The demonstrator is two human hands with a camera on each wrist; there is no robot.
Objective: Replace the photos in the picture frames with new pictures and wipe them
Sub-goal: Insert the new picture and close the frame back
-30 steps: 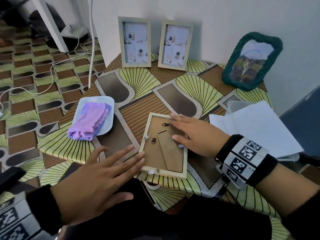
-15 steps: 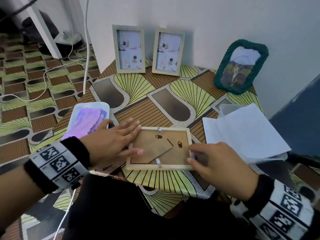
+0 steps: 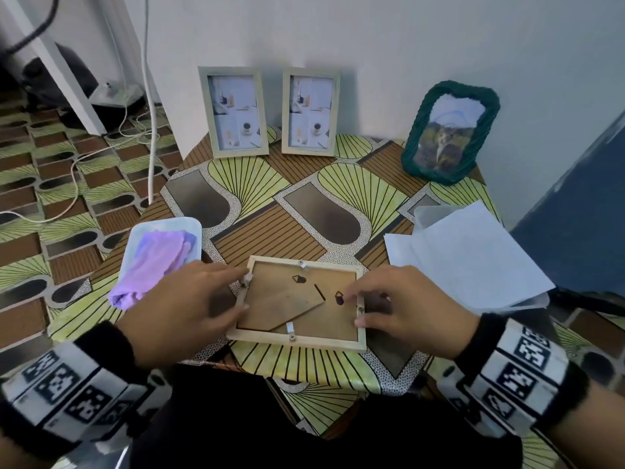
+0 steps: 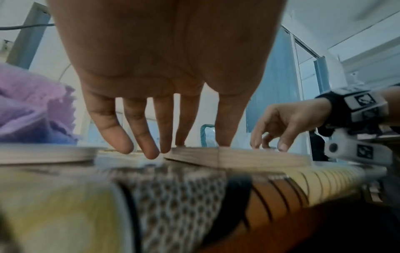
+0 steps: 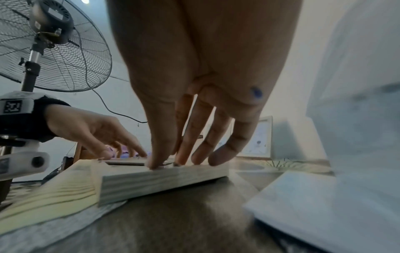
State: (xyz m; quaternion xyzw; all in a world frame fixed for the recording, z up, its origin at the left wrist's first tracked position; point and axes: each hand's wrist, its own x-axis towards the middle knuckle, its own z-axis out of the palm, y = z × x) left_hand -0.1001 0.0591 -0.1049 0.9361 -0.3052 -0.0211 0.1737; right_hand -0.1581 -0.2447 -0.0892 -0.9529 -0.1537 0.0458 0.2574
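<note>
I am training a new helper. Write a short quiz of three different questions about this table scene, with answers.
1. True or false: the light wooden frame near the table's front edge lies face down.
2. How many frames stand against the wall?
3. The purple cloth lies in: A) white tray B) green woven frame C) paper stack

Key: 1 true; 2 three; 3 A

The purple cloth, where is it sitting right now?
In the head view the purple cloth lies in a white tray at the table's left edge, just beyond the left hand and left of the face-down wooden frame.
</note>
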